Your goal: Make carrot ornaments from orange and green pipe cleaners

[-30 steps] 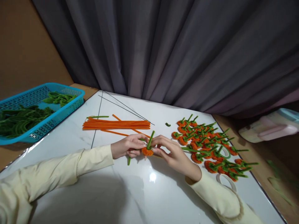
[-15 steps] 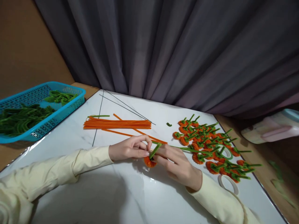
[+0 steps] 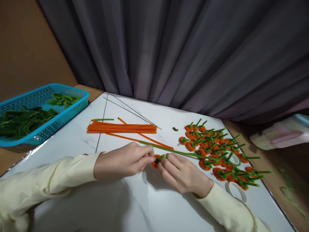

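Note:
Between my hands is a small orange pipe-cleaner pumpkin (image 3: pixel 155 164) with a green top and stem, held just above the table. My left hand (image 3: pixel 127 160) pinches at its left side with thumb and forefinger, the other fingers curled in. From the right, my right hand (image 3: pixel 178 172) grips it by the stem, fingers bent around and partly hiding it. Just beyond my fingers lie long green pipe cleaners (image 3: pixel 178 150). A bundle of orange pipe cleaners (image 3: pixel 123 128) rests farther back, with a few loose strands beside it.
Many similar orange pumpkins (image 3: pixel 205 148) cluster on the right of the white table (image 3: pixel 108 206). Rolls of green tape (image 3: pixel 238 161) and white tape (image 3: pixel 243 195) lie among and near them. A blue basket (image 3: pixel 82 100) of green pipe cleaners stands left; a pitcher (image 3: pixel 280 133) is far right.
The pumpkin's stem has tipped from upright toward my right hand. My left hand has turned over, its fingers now curled in a pinch at the green top.

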Motion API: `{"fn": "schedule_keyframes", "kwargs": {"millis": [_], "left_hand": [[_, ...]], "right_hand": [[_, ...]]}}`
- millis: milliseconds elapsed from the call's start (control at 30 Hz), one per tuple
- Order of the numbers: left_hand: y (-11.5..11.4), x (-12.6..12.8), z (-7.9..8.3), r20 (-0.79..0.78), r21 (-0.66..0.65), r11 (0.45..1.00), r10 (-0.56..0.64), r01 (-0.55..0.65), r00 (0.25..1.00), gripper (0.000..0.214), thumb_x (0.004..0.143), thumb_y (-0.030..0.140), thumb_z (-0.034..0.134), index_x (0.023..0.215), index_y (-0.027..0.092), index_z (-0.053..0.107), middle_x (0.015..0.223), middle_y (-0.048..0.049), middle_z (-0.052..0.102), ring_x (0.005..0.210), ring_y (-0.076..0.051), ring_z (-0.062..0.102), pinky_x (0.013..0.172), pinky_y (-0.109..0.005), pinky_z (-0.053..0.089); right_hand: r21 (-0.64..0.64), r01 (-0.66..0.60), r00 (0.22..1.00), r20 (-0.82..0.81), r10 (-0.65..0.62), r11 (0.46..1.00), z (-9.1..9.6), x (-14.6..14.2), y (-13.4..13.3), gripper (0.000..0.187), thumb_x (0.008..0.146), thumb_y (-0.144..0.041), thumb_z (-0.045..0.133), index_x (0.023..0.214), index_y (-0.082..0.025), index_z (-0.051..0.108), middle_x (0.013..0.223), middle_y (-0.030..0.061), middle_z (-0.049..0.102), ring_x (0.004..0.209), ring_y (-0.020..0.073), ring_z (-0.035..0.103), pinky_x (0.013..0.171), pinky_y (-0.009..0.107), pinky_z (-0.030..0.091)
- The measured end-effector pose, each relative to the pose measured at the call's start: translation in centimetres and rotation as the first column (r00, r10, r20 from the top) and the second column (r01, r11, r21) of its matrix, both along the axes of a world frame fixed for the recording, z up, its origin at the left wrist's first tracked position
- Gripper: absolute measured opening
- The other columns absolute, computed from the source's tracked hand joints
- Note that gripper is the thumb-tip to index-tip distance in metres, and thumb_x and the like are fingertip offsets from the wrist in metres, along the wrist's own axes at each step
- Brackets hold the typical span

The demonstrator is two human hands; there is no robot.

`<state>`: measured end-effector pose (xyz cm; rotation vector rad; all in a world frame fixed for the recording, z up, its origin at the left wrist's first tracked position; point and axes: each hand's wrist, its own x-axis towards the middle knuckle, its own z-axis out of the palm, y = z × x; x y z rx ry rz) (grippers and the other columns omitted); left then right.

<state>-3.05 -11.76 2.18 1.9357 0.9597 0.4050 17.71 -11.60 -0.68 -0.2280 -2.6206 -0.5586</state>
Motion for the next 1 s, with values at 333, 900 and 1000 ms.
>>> {"fn": "schedule_keyframes", "kwargs": {"millis": [333, 900, 1000], "left_hand": [[-0.5, 1.5, -3.6, 0.324, -0.857, 0.513, 0.455, 0.053, 0.830, 0.023, 0.080, 0.031, 0.060, 0.077, 0.008, 0.060, 0.072, -0.0070, 0.065, 0.059, -0.009, 0.059, 0.052, -0.016, 0.046], [1.1, 1.4, -6.4, 0.437, -0.880, 0.432, 0.573, 0.198, 0.694, 0.024, 0.084, 0.014, 0.054, 0.105, 0.005, 0.062, 0.093, -0.0150, 0.065, 0.060, -0.005, 0.053, 0.038, -0.009, 0.036], [1.0, 1.5, -6.5, 0.431, -0.886, 0.412, 0.566, 0.211, 0.703, 0.022, 0.083, 0.015, 0.055, 0.101, 0.005, 0.063, 0.087, -0.0128, 0.065, 0.059, -0.005, 0.052, 0.044, -0.010, 0.040]], "right_hand": [[-0.053, 0.071, 0.988, -0.136, -0.078, 0.996, -1.1, 0.3, 0.6, 0.017, 0.088, -0.006, 0.037, 0.084, -0.011, 0.052, 0.062, 0.0056, 0.051, 0.055, 0.0163, 0.044, 0.049, 0.029, 0.034], [-0.820, -0.027, 0.854, -0.316, -0.413, 0.571, -1.3, 0.1, 1.7, 0.009, 0.090, -0.022, 0.047, 0.089, -0.018, 0.054, 0.081, 0.0049, 0.060, 0.071, 0.0135, 0.057, 0.062, 0.024, 0.047], [-0.861, -0.009, 0.878, -0.250, -0.408, 0.508, -1.6, 0.1, 1.8, 0.012, 0.089, -0.022, 0.048, 0.081, -0.017, 0.054, 0.074, 0.0030, 0.058, 0.064, 0.0119, 0.055, 0.058, 0.022, 0.044]]}}
